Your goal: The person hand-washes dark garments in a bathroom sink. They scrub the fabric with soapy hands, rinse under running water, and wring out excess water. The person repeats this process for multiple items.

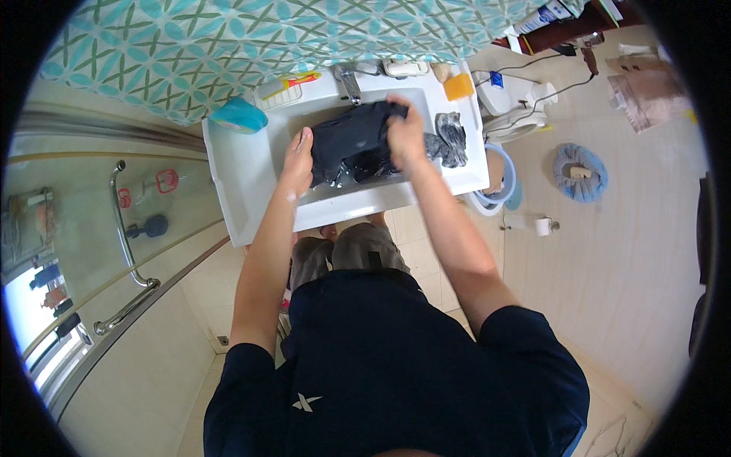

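Observation:
A black wet cloth garment [352,137] is stretched between my two hands over the white sink [335,218]. My left hand [299,160] grips its left edge, thumb on top. My right hand [407,137], slightly blurred, holds the right end with the fingers curled over it. The garment's lower part hangs into the basin, where suds and dark wet fabric show. Exactly what garment it is cannot be made out. Beside my right hand, a soapy dark grey cloth [452,140] lies bunched on the sink's right ledge. The chrome faucet [351,85] stands just behind the garment.
A blue bottle [239,116] lies at the sink's left corner. Along the back ledge are a yellow-red brush [301,80] on a white dish and an orange block [458,87]. A blue-rimmed bucket [499,179] stands right of the sink. A patterned curtain [251,46] hangs behind.

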A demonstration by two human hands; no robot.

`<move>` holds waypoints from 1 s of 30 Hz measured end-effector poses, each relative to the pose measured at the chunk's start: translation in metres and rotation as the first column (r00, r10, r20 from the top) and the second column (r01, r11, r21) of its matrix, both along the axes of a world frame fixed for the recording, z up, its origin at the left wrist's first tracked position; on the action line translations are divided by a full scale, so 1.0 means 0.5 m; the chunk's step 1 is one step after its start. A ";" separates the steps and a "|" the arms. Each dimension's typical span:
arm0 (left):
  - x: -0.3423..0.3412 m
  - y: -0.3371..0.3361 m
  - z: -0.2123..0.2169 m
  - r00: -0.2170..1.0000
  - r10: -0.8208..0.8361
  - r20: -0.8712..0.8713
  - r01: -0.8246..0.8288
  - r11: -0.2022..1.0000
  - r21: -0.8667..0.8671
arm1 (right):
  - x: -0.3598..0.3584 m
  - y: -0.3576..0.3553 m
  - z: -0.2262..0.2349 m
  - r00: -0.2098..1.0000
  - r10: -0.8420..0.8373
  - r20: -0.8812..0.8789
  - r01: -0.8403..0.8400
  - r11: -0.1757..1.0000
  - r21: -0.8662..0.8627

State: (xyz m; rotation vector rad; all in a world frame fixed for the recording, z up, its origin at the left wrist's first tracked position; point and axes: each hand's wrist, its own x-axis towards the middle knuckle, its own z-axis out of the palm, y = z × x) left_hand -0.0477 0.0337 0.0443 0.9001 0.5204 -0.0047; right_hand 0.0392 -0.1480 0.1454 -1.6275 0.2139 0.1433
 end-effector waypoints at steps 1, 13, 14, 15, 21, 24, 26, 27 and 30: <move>0.015 -0.007 0.009 0.990 0.138 -0.035 -0.139 0.990 -0.027 | -0.036 0.023 -0.019 0.989 0.116 -0.096 -0.111 0.992 0.060; 0.077 -0.063 0.123 0.940 0.270 -0.210 -0.174 0.906 0.386 | -0.098 0.137 -0.098 0.976 0.128 -0.176 -0.140 0.988 -0.060; 0.075 -0.067 0.122 0.933 0.231 -0.277 -0.098 0.901 0.423 | -0.089 0.131 -0.098 0.960 0.123 -0.251 -0.150 0.984 -0.092; 0.070 -0.074 0.122 0.953 0.215 -0.215 -0.105 0.897 0.430 | -0.074 0.129 -0.096 0.910 -0.015 -0.413 0.042 0.997 0.058; 0.082 -0.080 0.095 0.945 0.283 -0.164 -0.173 0.857 0.485 | -0.095 0.137 -0.120 0.949 0.095 -0.301 -0.095 0.995 0.013; 0.084 -0.108 0.086 0.970 0.137 -0.203 -0.060 0.936 0.347 | -0.063 0.126 -0.126 0.915 0.018 -0.404 0.090 0.965 0.248; 0.088 -0.100 0.061 0.957 0.267 -0.112 -0.223 0.927 0.302 | -0.062 0.131 -0.122 0.910 0.041 -0.413 0.041 0.982 0.187; 0.083 -0.090 0.053 0.978 0.179 0.106 -0.183 0.983 0.026 | -0.068 0.135 -0.119 0.912 0.142 -0.385 -0.111 0.988 0.103; 0.045 -0.129 0.027 0.939 0.307 -0.157 -0.342 0.885 -0.316 | -0.045 0.128 -0.110 0.992 0.118 -0.042 -0.125 0.931 -0.342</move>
